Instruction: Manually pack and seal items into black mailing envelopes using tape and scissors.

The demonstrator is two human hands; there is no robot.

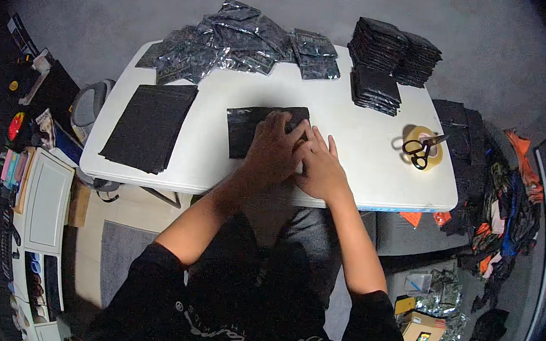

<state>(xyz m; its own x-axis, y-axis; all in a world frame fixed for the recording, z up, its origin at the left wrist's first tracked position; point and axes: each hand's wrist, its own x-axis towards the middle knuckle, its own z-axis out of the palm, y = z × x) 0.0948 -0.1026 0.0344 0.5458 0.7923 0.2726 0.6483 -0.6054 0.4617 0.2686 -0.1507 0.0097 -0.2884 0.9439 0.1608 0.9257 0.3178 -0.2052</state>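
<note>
1. The left hand (274, 147) lies over a flat black packet (239, 135), fingers bent; whether they pinch it cannot be told.
2. The right hand (323, 168) meets the left at the packet's right end, fingers extended; its grip is also unclear.
3. Left of the hands, a stack of flat black sheets (149, 125) rests on the white worktop (207, 167).
4. Beyond them lie glossy plastic-wrapped packets (234, 36); farther right, stacked black packets (379, 45).
5. Right of the hands, black-handled scissors (420, 153) lie across a tape roll (435, 159).
</note>
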